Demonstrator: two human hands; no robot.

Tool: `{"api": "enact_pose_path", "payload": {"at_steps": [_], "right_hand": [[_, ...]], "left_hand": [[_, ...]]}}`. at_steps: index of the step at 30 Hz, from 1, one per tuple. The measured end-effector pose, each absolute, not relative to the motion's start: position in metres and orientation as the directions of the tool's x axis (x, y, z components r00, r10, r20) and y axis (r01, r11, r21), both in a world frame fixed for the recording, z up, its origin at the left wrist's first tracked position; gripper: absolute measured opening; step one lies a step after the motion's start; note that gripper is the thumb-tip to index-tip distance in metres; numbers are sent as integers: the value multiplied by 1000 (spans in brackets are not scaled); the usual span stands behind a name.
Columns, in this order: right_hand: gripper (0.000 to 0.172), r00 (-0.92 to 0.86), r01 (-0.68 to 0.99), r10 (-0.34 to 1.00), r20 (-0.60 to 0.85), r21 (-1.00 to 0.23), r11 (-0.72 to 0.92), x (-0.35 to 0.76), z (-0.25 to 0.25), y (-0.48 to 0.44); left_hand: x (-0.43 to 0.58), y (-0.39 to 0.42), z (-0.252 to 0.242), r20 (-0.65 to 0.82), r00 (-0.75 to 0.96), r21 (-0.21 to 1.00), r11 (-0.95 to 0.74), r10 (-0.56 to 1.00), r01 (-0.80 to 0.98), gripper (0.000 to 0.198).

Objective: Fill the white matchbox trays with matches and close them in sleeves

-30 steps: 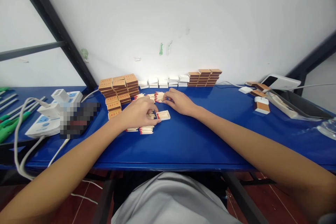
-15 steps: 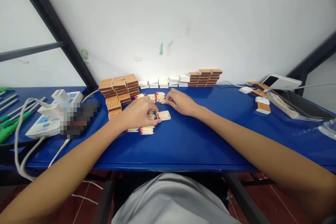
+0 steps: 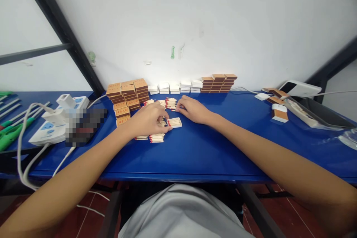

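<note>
My left hand has its thumb and index finger at the left end of a white matchbox tray, pinching it; red-tipped matches lie in the tray. Under and beside that hand are matches, partly hidden by its fingers. Closer to me lies a bundle of matches. My right hand rests with curled fingers at the right end of another pile of matches. Its fingertips are pressed together, and whatever is between them is too small to make out.
Stacked brown matchboxes stand at left, with more brown boxes and white trays along the wall. A power strip with cables lies far left. Loose boxes and a white device are at right.
The whole view has shifted very slightly. Both hands keep nearly the same pose and place beside the matches and the tray.
</note>
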State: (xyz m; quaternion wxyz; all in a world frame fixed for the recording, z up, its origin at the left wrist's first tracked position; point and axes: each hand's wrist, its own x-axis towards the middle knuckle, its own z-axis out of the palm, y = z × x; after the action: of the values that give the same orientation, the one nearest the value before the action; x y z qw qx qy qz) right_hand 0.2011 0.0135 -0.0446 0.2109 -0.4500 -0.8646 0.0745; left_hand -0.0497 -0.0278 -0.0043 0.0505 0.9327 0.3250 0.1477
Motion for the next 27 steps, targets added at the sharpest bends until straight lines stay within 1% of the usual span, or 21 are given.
{"api": "enact_pose_path", "payload": {"at_steps": [3, 5, 9, 12, 15, 19, 23, 27], "right_hand": [[10, -499, 765, 825, 266, -312, 563, 201, -40, 12], [10, -497, 767, 825, 269, -308, 563, 203, -33, 7], [14, -529, 714, 784, 325, -329, 618, 211, -19, -11], [14, -570, 681, 765, 302, -348, 644, 211, -13, -28], [14, -606, 682, 753, 258, -319, 658, 204, -14, -38], [12, -603, 700, 757, 253, -286, 654, 192, -21, -40], [11, -598, 701, 754, 272, -277, 657, 191, -25, -35], [12, -532, 718, 768, 357, -290, 632, 202, -30, -17]], "left_hand": [[-50, -27, -4, 242, 746, 191, -784, 621, 591, 26], [-50, -28, -4, 240, 745, 189, -783, 622, 592, 26], [-49, -29, -3, 241, 744, 189, -782, 624, 595, 25], [-49, -29, -3, 236, 737, 203, -774, 633, 599, 25], [-50, -30, -3, 227, 733, 204, -767, 641, 608, 26], [-51, -29, -4, 238, 742, 186, -779, 627, 599, 26], [-51, -28, -5, 249, 748, 175, -789, 615, 589, 26], [-50, -28, -4, 241, 743, 187, -781, 624, 596, 27]]}}
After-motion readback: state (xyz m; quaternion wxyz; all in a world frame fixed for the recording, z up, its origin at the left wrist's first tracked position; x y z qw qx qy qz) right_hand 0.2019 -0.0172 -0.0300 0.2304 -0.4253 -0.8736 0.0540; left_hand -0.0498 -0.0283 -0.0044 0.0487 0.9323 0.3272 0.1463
